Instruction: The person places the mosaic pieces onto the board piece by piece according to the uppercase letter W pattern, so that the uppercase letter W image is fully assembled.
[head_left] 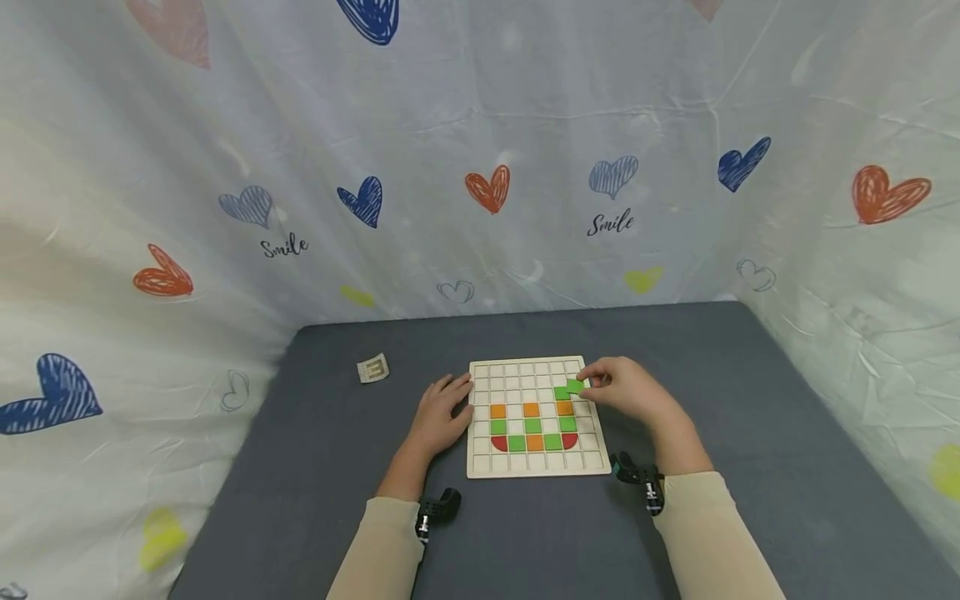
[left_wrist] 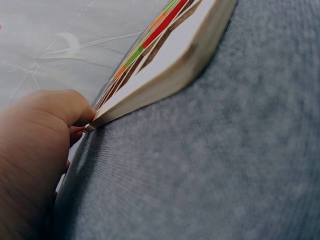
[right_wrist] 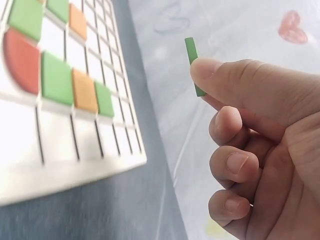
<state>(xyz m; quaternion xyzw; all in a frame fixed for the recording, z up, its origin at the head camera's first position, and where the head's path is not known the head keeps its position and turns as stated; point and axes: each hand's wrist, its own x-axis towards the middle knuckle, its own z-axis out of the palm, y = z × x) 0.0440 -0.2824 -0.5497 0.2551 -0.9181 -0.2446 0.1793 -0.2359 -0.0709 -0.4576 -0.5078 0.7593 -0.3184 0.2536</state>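
Note:
A square wooden grid board point(head_left: 513, 462) lies on the table, with several green and orange square tiles and two red rounded corner tiles point(head_left: 570, 440) in its cells. Between thumb and index finger, my right hand point(head_left: 628, 390) pinches a thin green square tile point(right_wrist: 190, 47) over the board's right side. Its other fingers are curled in the right wrist view. My left hand point(head_left: 437, 417) rests at the board's left edge, fingers relaxed and spread. In the left wrist view, the left thumb point(left_wrist: 70, 106) touches the board's light wooden rim point(left_wrist: 170, 87).
A small white packet point(head_left: 373, 368) lies on the dark grey table point(head_left: 337, 467), left of and behind the board. A pale curtain point(head_left: 420, 250) printed with hearts hangs behind the table and at both sides. Each wrist wears a black camera point(head_left: 637, 473).

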